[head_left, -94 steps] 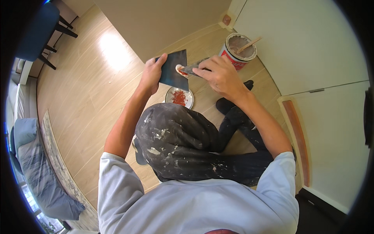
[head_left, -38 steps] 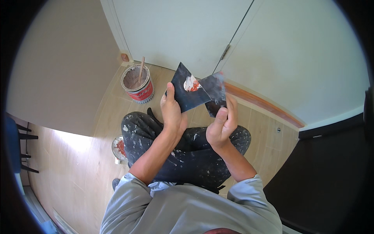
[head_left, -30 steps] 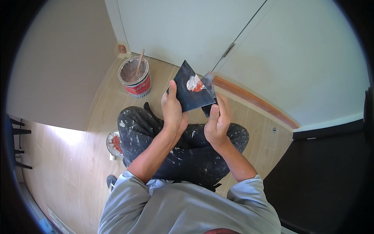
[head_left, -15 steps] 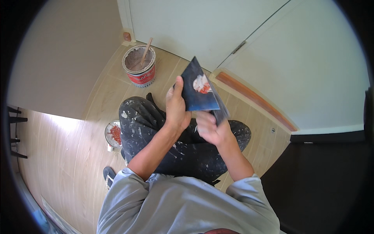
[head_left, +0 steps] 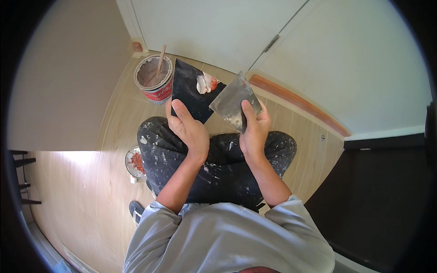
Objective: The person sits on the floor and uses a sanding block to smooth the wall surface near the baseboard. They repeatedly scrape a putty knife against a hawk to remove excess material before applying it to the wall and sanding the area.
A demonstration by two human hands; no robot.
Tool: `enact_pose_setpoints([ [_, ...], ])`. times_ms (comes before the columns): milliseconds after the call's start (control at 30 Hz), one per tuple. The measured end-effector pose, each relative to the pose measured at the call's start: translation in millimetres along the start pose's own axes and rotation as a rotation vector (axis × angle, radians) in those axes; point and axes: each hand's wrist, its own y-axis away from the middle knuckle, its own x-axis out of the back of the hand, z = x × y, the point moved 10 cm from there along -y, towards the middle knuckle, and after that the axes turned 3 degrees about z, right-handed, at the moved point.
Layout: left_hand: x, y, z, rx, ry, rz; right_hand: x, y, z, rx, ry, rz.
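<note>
My left hand (head_left: 187, 128) grips a thin dark square plate (head_left: 189, 86), its thumb lying on the near corner. Near the plate's right edge sits a dab of white and orange-red putty (head_left: 205, 83). In my right hand (head_left: 256, 132) is a broad grey, flat putty scraper (head_left: 231, 101), with the thumb pressed on its smeared face. The scraper's left corner overlaps or lies very close to the plate's right side; contact cannot be made out. Both tools are held above my crossed, paint-spattered legs (head_left: 214, 168).
An open red-labelled bucket (head_left: 159, 94) of pinkish-grey paste stands beyond my left knee, a wooden stick (head_left: 161, 59) in it. By that knee sits a round container (head_left: 136, 164) with orange-red material. A taped reddish-brown strip (head_left: 300, 107) runs along the pale door panels (head_left: 346, 68). A sandal (head_left: 134, 210) lies at left.
The plate has moved left and turned, now apart from the right hand. My right hand, blurred beneath it before, has risen with the scraper's broad face showing. The view has shifted slightly.
</note>
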Motion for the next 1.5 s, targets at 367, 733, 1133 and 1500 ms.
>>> enact_pose_setpoints([
  [367,-31.6,38.8,3.9,-0.158,-0.286,-0.44,10.8,-10.3,-0.7,-0.069,-0.068,0.05],
  [733,-27.0,52.3,-54.9,1.142,0.486,-0.464,-21.9,45.4,-110.7,0.458,0.163,-0.629],
  [1133,-35.1,74.1,-13.9,1.156,0.562,-0.598,-57.7,96.9,-108.7,1.28,1.085,-1.057],
  [1500,-22.2,39.8,-12.2,0.814,0.293,-0.571,-85.0,57.4,-136.9,1.298,1.585,-1.125],
])
